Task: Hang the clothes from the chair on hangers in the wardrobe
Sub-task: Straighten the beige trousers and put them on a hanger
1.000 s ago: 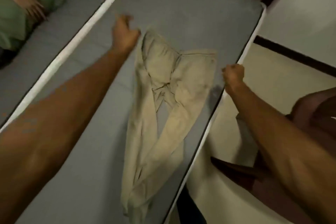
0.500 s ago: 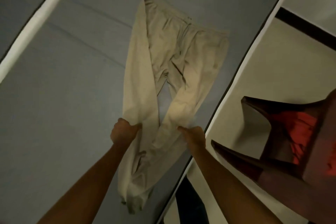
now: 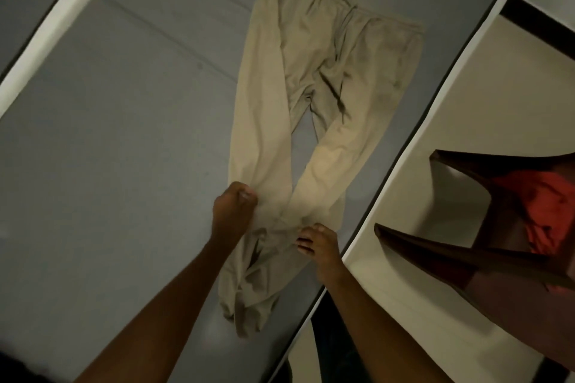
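Note:
Beige trousers lie flat on a grey mattress, waistband at the far end, legs running toward me and crossing low down. My left hand grips the left leg of the trousers with curled fingers. My right hand pinches the right leg near the mattress edge. Both hold the fabric above the crumpled cuffs. A dark wooden chair stands at the right with a red garment on its seat. No hanger or wardrobe is in view.
A white strip separates this mattress from a second grey one at the upper left. Pale floor lies between the mattress edge and the chair. A dark skirting line runs along the wall at the upper right.
My hands came down from the waistband to the lower legs and took hold there. Since half a second ago my right hand has drawn its leg inward toward the left one.

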Demonstrator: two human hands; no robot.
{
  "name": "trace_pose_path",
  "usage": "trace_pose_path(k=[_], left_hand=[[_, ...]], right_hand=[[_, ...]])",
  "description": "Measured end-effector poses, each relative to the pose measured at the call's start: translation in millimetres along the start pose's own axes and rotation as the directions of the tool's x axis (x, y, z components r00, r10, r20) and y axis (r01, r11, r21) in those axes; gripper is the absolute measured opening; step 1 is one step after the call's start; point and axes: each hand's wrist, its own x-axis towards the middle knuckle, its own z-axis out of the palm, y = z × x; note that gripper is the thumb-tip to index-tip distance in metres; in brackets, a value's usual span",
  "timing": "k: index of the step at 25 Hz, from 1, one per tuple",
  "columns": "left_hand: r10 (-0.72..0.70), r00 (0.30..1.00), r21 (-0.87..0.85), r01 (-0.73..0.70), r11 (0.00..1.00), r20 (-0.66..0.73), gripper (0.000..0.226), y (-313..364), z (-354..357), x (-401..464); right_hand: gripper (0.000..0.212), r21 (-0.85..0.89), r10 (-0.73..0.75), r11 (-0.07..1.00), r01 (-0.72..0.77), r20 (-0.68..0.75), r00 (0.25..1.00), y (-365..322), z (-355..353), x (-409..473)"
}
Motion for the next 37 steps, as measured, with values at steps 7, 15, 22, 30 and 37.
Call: trace_pose_path(k=[7,15,22,30,37], left_hand=[[-0.058,0.995,0.505,0.006,0.863,0.087,0.068,50,83,1],[-0.116,0.983,0.529,0.025,0.848,0.141,0.081,61,79,14],[-0.033,0.996,0.480,-0.009,0.877,0.079,0.042,62,74,14],[-0.219,0.968,-0.676,0.244,0.695,0.124,0.020,10,-12,13],[-0.378,0.808,-0.339,0.236,0.910,-0.452,0.044,-74,-186,83]], right_hand=[[0.023,-0.103,0.014,0.995,-0.005,0.089,0.996,33,10,2],[0.023,-0.011,-0.021,1.000,0.022,0.120,0.993,30,1,-18],[0.010,-0.070,0.074,0.995,-0.068,0.093,0.993,34,15,-12],[0.056,0.081,-0.051,0.996,0.045,0.069,0.996,54,-10,-17],[0.027,0.434,0.044,0.899,-0.058,0.042,0.998,60,-26,-36]])
